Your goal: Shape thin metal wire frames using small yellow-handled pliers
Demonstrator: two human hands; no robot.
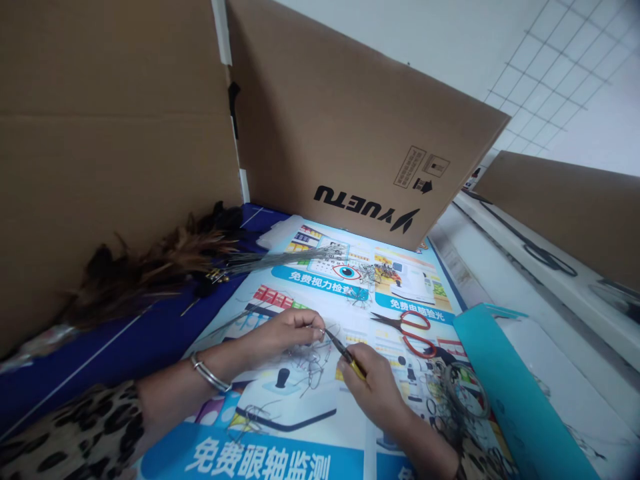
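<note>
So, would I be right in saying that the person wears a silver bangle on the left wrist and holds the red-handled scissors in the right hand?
Not quite: in the head view, the right hand holds a yellow-handled tool; the red-handled scissors lie on the printed sheet. The silver bangle is on the left wrist.

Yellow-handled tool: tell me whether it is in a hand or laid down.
In a hand: the right hand grips the yellow-handled tool, with its dark tip pointing at the left hand.
</note>
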